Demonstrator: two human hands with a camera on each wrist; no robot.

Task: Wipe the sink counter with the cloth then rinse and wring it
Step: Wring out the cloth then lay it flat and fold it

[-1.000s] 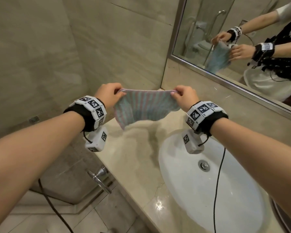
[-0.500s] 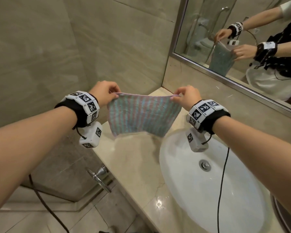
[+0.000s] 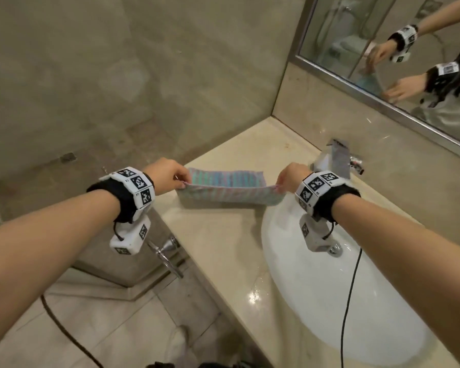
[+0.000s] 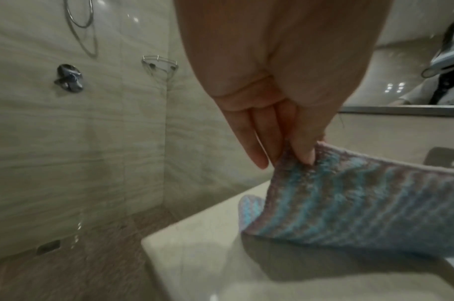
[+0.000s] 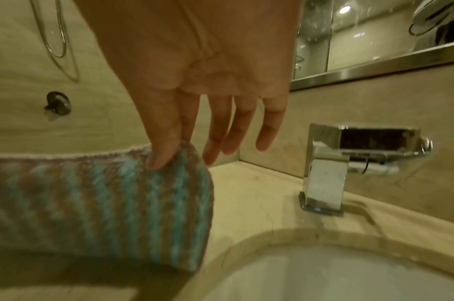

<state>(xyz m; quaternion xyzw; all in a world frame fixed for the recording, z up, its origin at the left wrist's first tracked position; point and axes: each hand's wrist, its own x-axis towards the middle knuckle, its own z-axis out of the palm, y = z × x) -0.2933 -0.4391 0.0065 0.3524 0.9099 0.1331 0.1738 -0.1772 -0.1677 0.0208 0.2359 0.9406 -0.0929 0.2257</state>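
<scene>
From the head view, the left hand [image 3: 168,173] and the right hand [image 3: 292,174] each pinch one upper corner of the pink-and-turquoise striped knitted cloth [image 3: 223,185], which is stretched between them and folded over, its lower fold at or just above the glossy beige marble desk [image 3: 223,248]; contact cannot be told here. The white oval sink basin [image 3: 329,301] lies below the right forearm, and the square chrome faucet [image 3: 335,158] stands just beyond the right hand. In the left wrist view, the thumb and fingers [image 4: 259,130] nip the cloth's edge, and the fabric drapes toward the desk's outer corner. In the right wrist view, the thumb and forefinger clamp the other corner while the remaining fingers [image 5: 269,126] hang loose; the faucet is near, to the far side of this hand. The grips are shallow, so a corner could probably slip free when the cloth is laid down. With the left hand close to the desk's end, a wiping stroke that way might drag the cloth off the edge.
</scene>
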